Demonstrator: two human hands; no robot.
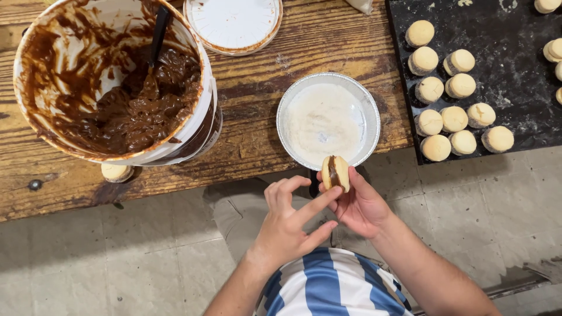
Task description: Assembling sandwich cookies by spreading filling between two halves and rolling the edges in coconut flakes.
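Note:
My right hand (362, 206) holds a round sandwich cookie (336, 172) with a brown filling band, upright on its edge, just below the rim of a foil pan (285, 104) of white shredded coconut. My left hand (287, 225) is beside it, index finger stretched toward the cookie and touching my right fingers, holding nothing itself. A large white bucket (199, 126) of thick brown caramel spread stands at the left on the wooden table (257, 88), with a dark utensil handle (159, 32) sticking out of it.
A black baking tray (515, 70) at the right carries several pale sandwich cookies (453, 120). The bucket's white lid (233, 23) lies at the table's far edge. One cookie (116, 172) sits under the bucket's near side. Tiled floor lies below.

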